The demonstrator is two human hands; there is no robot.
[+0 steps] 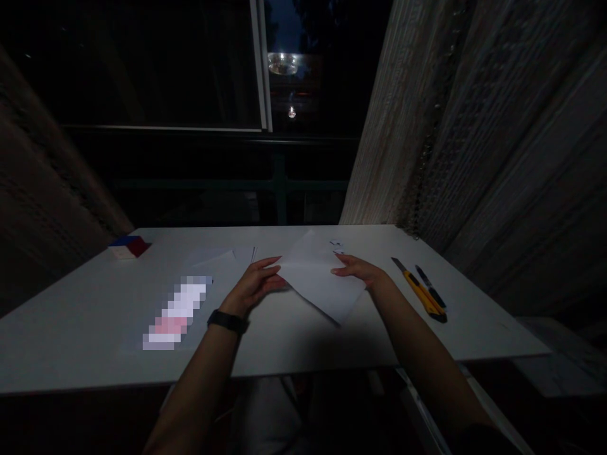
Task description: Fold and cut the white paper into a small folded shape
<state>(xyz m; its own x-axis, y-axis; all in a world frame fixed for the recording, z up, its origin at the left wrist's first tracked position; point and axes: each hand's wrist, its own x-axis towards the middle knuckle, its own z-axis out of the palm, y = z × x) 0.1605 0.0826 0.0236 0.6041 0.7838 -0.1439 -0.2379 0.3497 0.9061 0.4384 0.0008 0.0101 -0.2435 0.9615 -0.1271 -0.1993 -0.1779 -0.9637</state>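
Observation:
A white sheet of paper [317, 275], folded or turned to a diamond, lies on the white table [85, 328] in front of me. My left hand [253, 285] rests at the sheet's left corner, fingers curled and pinching its edge. A black watch sits on that wrist. My right hand [361, 270] lies on the sheet's right side, fingers stretched flat and pressing it down.
A yellow utility knife [420, 292] and a dark pen [430, 287] lie to the right of my right hand. More white paper [213, 256] sits at the back left, a red and blue block [129, 246] at the far left corner. A curtain hangs at right, a dark window behind.

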